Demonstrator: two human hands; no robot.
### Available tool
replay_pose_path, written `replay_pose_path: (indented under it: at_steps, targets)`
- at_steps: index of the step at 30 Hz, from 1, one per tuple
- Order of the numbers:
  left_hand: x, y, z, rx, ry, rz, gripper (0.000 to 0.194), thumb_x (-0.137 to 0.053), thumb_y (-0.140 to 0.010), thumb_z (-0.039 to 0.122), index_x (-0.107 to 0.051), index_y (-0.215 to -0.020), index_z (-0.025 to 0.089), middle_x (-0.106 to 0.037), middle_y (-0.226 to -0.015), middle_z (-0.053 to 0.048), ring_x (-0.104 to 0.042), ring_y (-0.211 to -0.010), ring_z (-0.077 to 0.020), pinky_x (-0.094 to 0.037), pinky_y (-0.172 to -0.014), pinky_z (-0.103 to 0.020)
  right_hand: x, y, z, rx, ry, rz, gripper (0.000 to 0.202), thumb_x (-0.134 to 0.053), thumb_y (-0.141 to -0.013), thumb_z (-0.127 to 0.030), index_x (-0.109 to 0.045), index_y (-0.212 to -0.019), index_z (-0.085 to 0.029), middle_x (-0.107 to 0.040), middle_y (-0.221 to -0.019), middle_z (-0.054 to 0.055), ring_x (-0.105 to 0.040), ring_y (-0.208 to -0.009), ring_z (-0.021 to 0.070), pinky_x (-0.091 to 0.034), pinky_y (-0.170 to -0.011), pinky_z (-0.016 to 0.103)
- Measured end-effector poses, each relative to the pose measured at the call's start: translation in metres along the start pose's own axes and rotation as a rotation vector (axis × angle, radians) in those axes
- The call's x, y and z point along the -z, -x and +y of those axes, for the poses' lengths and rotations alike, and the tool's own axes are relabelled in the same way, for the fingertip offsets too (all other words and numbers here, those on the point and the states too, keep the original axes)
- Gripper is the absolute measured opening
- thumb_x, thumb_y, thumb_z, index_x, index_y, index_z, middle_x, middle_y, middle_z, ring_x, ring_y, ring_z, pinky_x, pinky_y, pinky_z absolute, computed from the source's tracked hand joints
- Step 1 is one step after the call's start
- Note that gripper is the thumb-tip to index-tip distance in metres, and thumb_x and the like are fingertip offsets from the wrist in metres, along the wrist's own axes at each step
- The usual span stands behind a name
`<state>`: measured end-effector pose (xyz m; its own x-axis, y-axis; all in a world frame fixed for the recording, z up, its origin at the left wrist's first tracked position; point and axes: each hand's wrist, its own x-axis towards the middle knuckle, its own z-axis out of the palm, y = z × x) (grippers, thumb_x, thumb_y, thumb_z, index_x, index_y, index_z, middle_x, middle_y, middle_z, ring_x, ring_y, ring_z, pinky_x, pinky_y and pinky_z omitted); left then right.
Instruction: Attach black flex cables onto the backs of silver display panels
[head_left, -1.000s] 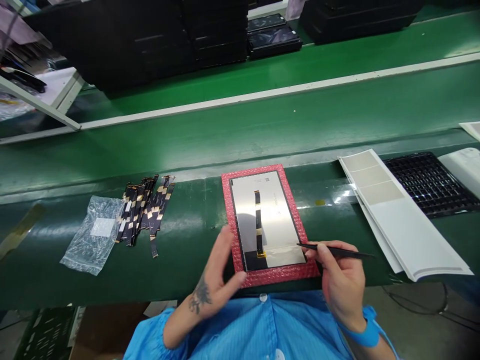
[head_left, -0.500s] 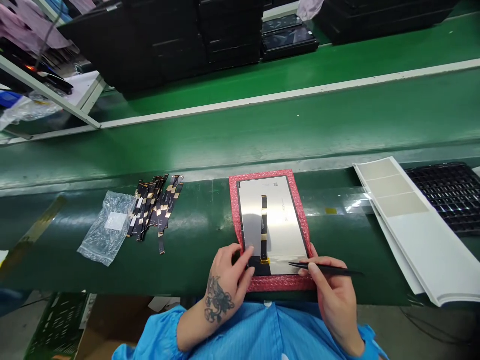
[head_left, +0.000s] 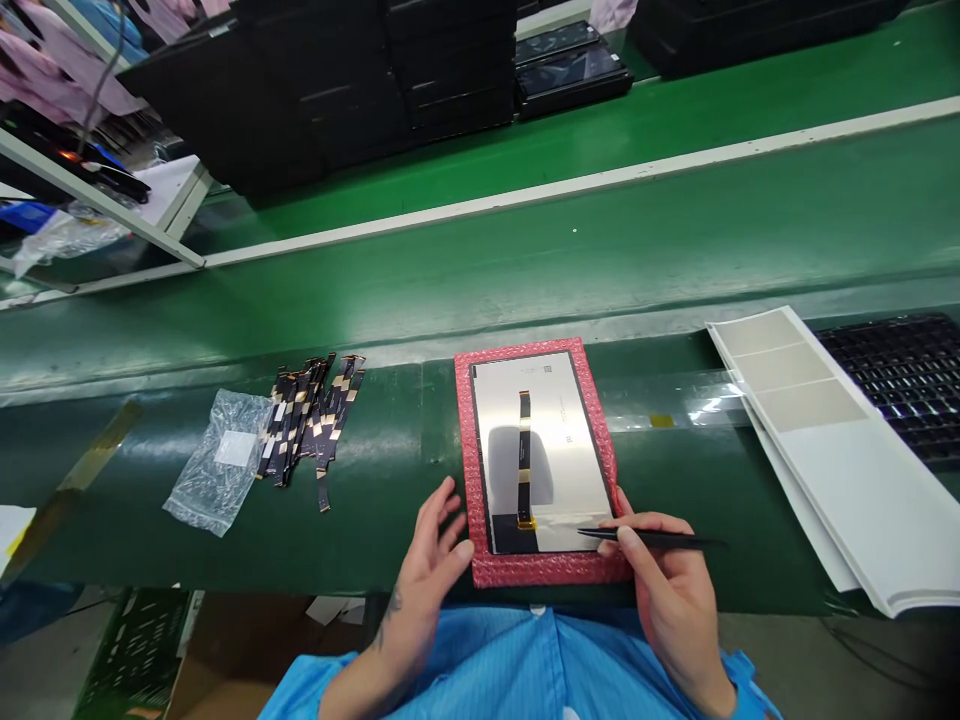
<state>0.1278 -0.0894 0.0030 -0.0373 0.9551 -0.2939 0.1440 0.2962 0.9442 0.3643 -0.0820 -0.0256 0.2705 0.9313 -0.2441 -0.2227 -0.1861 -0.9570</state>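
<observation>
A display panel [head_left: 559, 455] lies back side up on pink bubble wrap [head_left: 551, 570] in front of me. Along its left half runs a black flex cable [head_left: 525, 450], its lower end at a strip of amber tape [head_left: 527, 524] near the panel's bottom edge. My right hand [head_left: 667, 575] pinches black tweezers [head_left: 652, 538], their tips pointing left over the panel's lower right part. At the bubble wrap's lower left edge is my left hand [head_left: 431, 560], fingers apart and holding nothing.
Several loose flex cables [head_left: 307, 420] are heaped on the left beside a clear plastic bag [head_left: 217, 465]. To the right lie white sheets [head_left: 862, 470] and a black tray [head_left: 900, 380]. Black boxes [head_left: 337, 90] stand on the far green belt behind a pale rail [head_left: 480, 208].
My left hand has moved left off the panel's lower corner and its fingers have spread. The right hand with the tweezers has hardly moved.
</observation>
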Motion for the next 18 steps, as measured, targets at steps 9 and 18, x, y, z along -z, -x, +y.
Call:
replay_pose_path:
  at_steps: [9,18]
  targets:
    - [0.005,-0.023,0.031,0.421,0.524,-0.093,0.047,-0.078,-0.068,0.036,-0.066,-0.109,0.015,-0.067,-0.104,-0.011,-0.062,-0.1,-0.0282,-0.049,-0.091,-0.042,-0.035,-0.004,-0.009,-0.004,-0.04,-0.212,0.027,-0.069,-0.086,-0.044,-0.061,-0.087,-0.018,-0.061,-0.08,0.004,-0.06,-0.061,0.0148,-0.056,-0.065,0.024]
    - [0.093,-0.137,0.093,0.233,0.205,0.294,0.052,-0.087,-0.04,0.026,-0.066,-0.085,0.009,-0.068,-0.077,-0.006,-0.062,-0.062,-0.0157,-0.051,-0.06,-0.024,-0.049,-0.023,-0.009,-0.017,-0.019,-0.38,0.031,-0.062,-0.09,-0.051,-0.056,-0.09,-0.021,-0.06,-0.068,0.003,-0.061,-0.097,0.0232,-0.047,-0.093,0.035]
